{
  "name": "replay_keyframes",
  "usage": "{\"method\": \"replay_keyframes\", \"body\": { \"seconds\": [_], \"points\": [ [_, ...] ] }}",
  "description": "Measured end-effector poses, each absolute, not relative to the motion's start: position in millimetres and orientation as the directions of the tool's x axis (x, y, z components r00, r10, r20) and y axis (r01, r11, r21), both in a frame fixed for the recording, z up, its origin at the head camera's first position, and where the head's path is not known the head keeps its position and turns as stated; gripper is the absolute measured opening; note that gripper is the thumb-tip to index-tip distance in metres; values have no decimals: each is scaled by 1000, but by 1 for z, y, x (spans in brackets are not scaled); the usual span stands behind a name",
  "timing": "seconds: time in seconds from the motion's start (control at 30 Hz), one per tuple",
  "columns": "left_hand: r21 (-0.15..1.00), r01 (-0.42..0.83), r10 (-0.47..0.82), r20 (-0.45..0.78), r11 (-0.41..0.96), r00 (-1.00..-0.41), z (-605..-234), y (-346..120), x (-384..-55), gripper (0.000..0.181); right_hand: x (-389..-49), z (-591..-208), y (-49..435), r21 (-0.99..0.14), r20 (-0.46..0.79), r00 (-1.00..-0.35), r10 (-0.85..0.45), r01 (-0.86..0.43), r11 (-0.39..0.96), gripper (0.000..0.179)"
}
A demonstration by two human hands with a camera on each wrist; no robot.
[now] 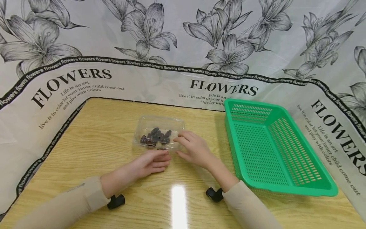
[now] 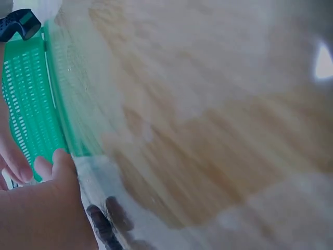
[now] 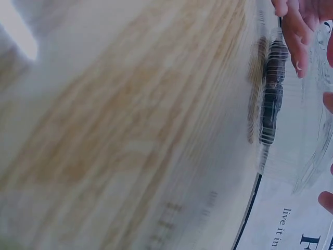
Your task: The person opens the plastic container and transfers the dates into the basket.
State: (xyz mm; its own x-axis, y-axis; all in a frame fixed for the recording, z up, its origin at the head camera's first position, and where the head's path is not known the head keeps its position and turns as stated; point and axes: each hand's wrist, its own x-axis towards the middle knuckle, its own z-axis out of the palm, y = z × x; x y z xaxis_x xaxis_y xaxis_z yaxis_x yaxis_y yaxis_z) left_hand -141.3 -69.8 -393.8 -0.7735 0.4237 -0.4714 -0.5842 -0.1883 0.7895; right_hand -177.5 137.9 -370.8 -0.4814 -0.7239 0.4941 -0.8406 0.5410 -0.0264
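Observation:
A clear plastic box point(image 1: 138, 130) lies on the wooden table, with several dark brown, oblong fruits like dates point(image 1: 155, 136) heaped inside. My left hand point(image 1: 152, 163) is at the box's front side, palm turned inward, fingers extended and close together near its front edge. Around the front right corner, my right hand point(image 1: 195, 149) has its fingers lightly bent and spread from the thumb, fingertips right at the box wall. In the right wrist view the dates point(image 3: 273, 88) show through the clear plastic, between fingers of both hands.
A large green perforated basket point(image 1: 260, 152) stands on the right side of the table point(image 1: 97, 133). Behind the table hangs a white cloth point(image 1: 160, 78) printed with flowers and lettering. Black wrist mounts point(image 1: 116, 201) stick out under both sleeves.

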Motion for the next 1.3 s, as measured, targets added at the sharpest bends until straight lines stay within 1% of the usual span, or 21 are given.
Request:
{"method": "replay_keyframes", "body": {
  "seconds": [0.27, 0.53, 0.67, 0.8, 0.97, 1.1, 1.2, 1.3],
  "points": [
    [772, -583, 403, -463, -254, -789, -394, -61, -142, 46, -177, -371, 145, -58, 472, -521, -711, -823, 565, 33],
    [753, -583, 372, -469, -306, -801, -394, -50, -144, 45, -178, -371, 146, -60, 470, -523, -711, -822, 566, 30],
    [730, -580, 339, -477, -362, -811, -393, -46, -145, 40, -179, -370, 145, -28, 468, -505, -725, -829, 559, 28],
    [725, -572, 312, -481, -385, -820, -391, -44, -146, 35, -181, -370, 144, 49, 471, -460, -752, -838, 543, 28],
    [743, -561, 271, -492, -364, -827, -390, -41, -145, 32, -182, -372, 144, 196, 464, -389, -796, -831, 521, 26],
    [753, -548, 248, -488, -364, -837, -390, -39, -145, 30, -182, -371, 143, 320, 418, -347, -840, -809, 493, 22],
    [758, -540, 240, -484, -365, -841, -390, -39, -145, 29, -180, -371, 143, 409, 370, -326, -870, -784, 468, 26],
    [759, -543, 236, -489, -359, -840, -389, -39, -145, 31, -178, -371, 142, 505, 328, -319, -889, -736, 451, 32]
  ]
}}
